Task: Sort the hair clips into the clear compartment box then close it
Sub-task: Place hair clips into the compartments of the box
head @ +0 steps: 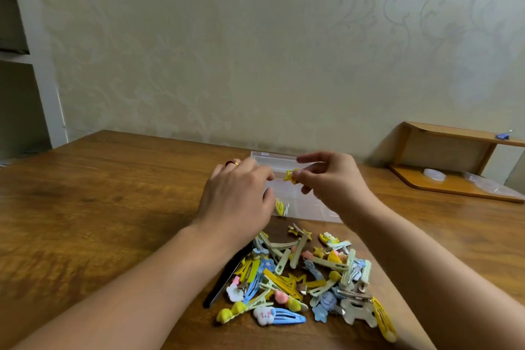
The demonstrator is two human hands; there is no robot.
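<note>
The right hand [329,179] pinches a yellow star clip [290,175] over the clear box [306,202]. The left hand [238,196] hovers, fingers loosely bent, holding nothing I can see. Next, I think, drop it beside the yellow clips [281,207].

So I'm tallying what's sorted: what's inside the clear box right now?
A yellow clip lies in a near compartment of the clear box. The left hand and right hand cover other compartments.

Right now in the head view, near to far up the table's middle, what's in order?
Pile of hair clips → clear compartment box with yellow clips in a near compartment → yellow star clip pinched by the right hand above the box → patterned wall.
</note>
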